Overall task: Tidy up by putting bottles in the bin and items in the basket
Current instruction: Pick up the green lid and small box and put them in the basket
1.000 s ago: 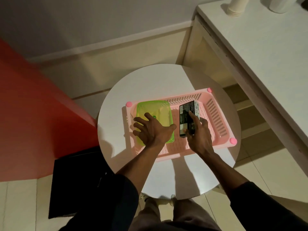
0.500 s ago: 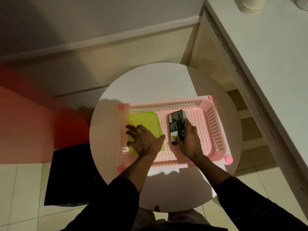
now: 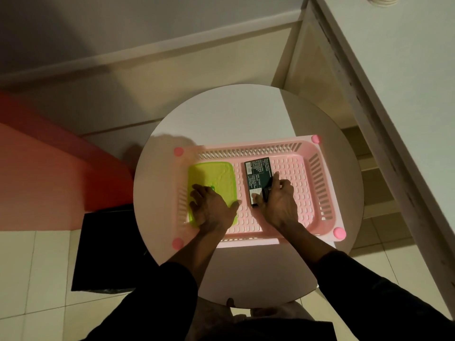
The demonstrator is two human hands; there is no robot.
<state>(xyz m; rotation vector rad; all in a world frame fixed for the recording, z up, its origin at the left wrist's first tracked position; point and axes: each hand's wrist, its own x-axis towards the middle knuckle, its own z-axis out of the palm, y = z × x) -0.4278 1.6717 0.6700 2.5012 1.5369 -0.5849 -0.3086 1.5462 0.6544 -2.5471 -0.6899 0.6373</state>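
Observation:
A pink slotted basket (image 3: 320,183) stands on a round white table (image 3: 234,114). Inside it on the left lies a flat green lidded container (image 3: 216,175); my left hand (image 3: 211,209) rests spread on top of its near part. To the right lies a dark box with white label text (image 3: 258,175). My right hand (image 3: 278,203) grips the box's near end, fingers curled round its right edge and thumb on its left side. No bottle is visible.
A black bin (image 3: 105,247) stands on the tiled floor left of the table. A red surface (image 3: 49,163) lies farther left. A white counter (image 3: 406,70) with open shelves (image 3: 374,173) beneath runs along the right.
The green container and the dark box have come down to the basket floor with both hands still on them. The view has shifted, so the table sits lower and more centred.

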